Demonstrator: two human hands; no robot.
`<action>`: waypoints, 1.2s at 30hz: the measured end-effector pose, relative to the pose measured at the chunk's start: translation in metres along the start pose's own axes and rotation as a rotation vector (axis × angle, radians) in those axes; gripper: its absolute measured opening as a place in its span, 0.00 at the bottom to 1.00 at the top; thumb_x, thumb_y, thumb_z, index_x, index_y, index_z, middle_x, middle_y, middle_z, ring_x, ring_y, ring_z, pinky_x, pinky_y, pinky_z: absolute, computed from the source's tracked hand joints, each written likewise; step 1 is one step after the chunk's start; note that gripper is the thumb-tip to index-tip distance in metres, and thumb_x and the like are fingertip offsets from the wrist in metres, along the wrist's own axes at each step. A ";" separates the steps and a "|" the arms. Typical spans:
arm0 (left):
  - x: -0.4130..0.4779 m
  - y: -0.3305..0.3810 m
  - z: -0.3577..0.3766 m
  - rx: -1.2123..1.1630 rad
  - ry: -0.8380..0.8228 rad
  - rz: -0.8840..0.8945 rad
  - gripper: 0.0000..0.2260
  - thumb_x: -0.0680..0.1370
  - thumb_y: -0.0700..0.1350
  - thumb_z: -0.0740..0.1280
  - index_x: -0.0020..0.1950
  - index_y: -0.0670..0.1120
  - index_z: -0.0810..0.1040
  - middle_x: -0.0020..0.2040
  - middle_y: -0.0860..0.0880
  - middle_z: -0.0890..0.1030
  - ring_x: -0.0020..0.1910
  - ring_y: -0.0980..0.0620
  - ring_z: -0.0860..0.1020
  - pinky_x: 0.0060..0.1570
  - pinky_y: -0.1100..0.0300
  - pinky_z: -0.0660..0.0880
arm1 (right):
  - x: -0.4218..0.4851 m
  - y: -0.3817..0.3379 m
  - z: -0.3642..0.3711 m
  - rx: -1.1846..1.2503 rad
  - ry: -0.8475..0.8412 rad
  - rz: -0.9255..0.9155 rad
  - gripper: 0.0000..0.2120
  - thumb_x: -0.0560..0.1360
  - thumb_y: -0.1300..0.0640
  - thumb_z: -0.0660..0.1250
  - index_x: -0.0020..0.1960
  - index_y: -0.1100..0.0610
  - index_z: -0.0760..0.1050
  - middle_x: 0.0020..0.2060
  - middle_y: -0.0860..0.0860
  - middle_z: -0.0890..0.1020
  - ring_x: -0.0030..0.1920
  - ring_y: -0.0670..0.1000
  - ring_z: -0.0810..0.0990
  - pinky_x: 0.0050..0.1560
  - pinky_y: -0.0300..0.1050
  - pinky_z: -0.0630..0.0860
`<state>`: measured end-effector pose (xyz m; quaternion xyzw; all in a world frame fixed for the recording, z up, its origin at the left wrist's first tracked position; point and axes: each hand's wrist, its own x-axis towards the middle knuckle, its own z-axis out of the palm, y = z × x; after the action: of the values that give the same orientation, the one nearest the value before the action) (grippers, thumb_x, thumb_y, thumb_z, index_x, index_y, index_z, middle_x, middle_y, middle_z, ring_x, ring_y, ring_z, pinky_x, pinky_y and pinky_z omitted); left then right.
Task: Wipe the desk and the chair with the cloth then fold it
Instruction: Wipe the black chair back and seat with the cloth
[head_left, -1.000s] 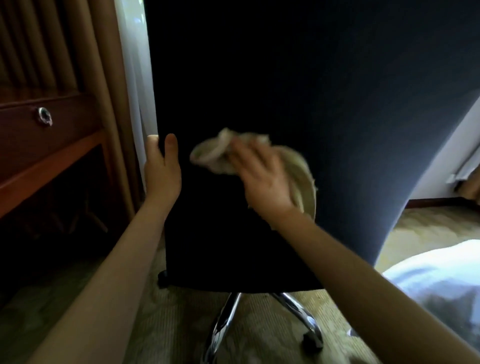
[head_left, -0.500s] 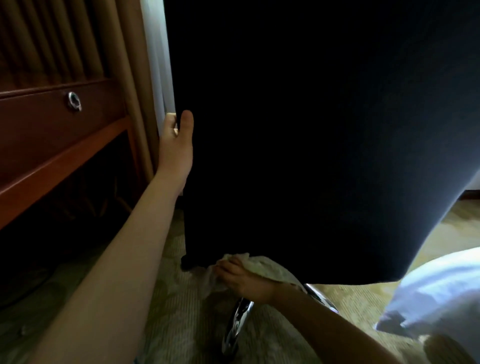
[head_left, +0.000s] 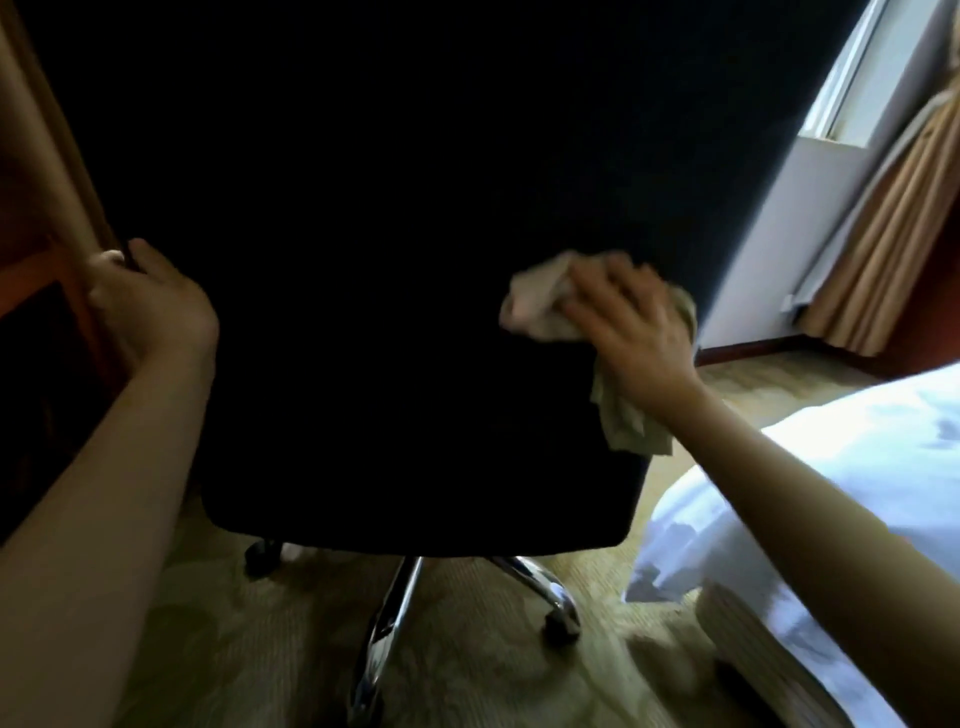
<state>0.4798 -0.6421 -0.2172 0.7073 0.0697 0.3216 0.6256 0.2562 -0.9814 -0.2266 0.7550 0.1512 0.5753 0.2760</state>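
Note:
The dark back of the office chair (head_left: 415, 249) fills most of the view, seen from behind. My left hand (head_left: 150, 306) grips its left edge, fingers wrapped round the side. My right hand (head_left: 628, 322) presses a crumpled beige cloth (head_left: 540, 306) against the lower right part of the chair back; part of the cloth hangs down below my wrist. The wooden desk (head_left: 31, 249) shows only as a reddish-brown edge at the far left.
Chrome chair legs (head_left: 540, 582) with castors stand on the patterned carpet below. A bed with white linen (head_left: 852, 493) lies at the right. A curtain (head_left: 893, 218) and window sit at the upper right. The chair's left edge is close to the desk.
My right hand moved the cloth up from the chair's bottom edge to the lower right of the back. The view swung right. My left hand still holds the left edge.

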 end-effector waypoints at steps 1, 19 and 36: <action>-0.016 0.009 0.002 0.115 0.022 0.011 0.21 0.81 0.54 0.51 0.69 0.44 0.67 0.66 0.41 0.70 0.65 0.43 0.70 0.66 0.54 0.61 | 0.017 0.014 -0.003 -0.006 0.062 0.065 0.13 0.82 0.61 0.54 0.65 0.57 0.68 0.65 0.56 0.69 0.64 0.62 0.67 0.69 0.55 0.59; -0.116 0.060 0.033 0.024 -0.106 0.330 0.31 0.81 0.58 0.50 0.78 0.43 0.46 0.77 0.37 0.44 0.76 0.38 0.44 0.70 0.38 0.44 | -0.186 -0.100 0.018 0.036 -0.371 -0.073 0.18 0.81 0.59 0.44 0.66 0.53 0.65 0.74 0.55 0.55 0.75 0.61 0.52 0.68 0.52 0.57; -0.120 0.063 0.030 0.073 -0.136 0.316 0.32 0.80 0.59 0.48 0.77 0.43 0.43 0.77 0.37 0.42 0.75 0.37 0.43 0.70 0.38 0.44 | -0.003 0.039 -0.002 0.035 0.079 0.375 0.18 0.76 0.62 0.61 0.65 0.57 0.66 0.67 0.57 0.63 0.68 0.63 0.60 0.64 0.62 0.67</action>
<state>0.3823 -0.7408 -0.2028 0.7517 -0.0732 0.3648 0.5445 0.2500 -1.0141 -0.2052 0.7514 0.0286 0.6432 0.1443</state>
